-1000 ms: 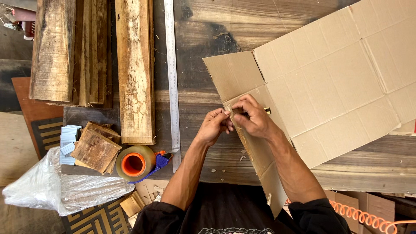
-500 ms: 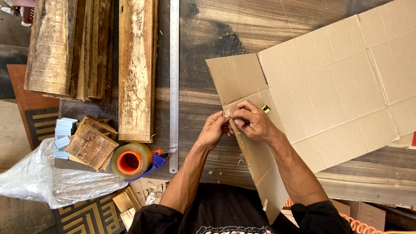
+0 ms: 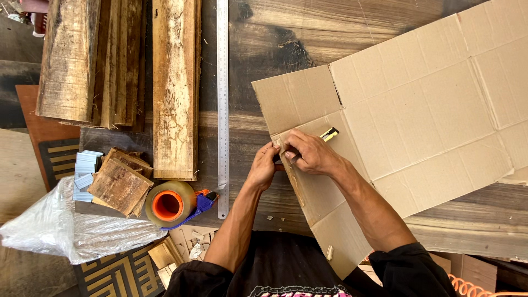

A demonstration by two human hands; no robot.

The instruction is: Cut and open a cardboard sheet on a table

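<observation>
Flattened cardboard box [image 3: 418, 115] is laid on the dark wooden table [image 3: 275, 38], right of centre, with its lower flap reaching the table's near edge. A utility knife [image 3: 329, 133] with a yellow-black end is gripped in the right hand [image 3: 311, 154], fingers closed round it, at the cardboard's left fold edge. That edge is pinched by the left hand [image 3: 264, 168], fingertips narrow, just beside the right hand. Blade tip is hidden by the fingers. A steel ruler [image 3: 222, 99] is laid left of the cardboard, apart from it. Wooden planks [image 3: 175, 88] and a tape dispenser [image 3: 173, 204] are seen further left.
</observation>
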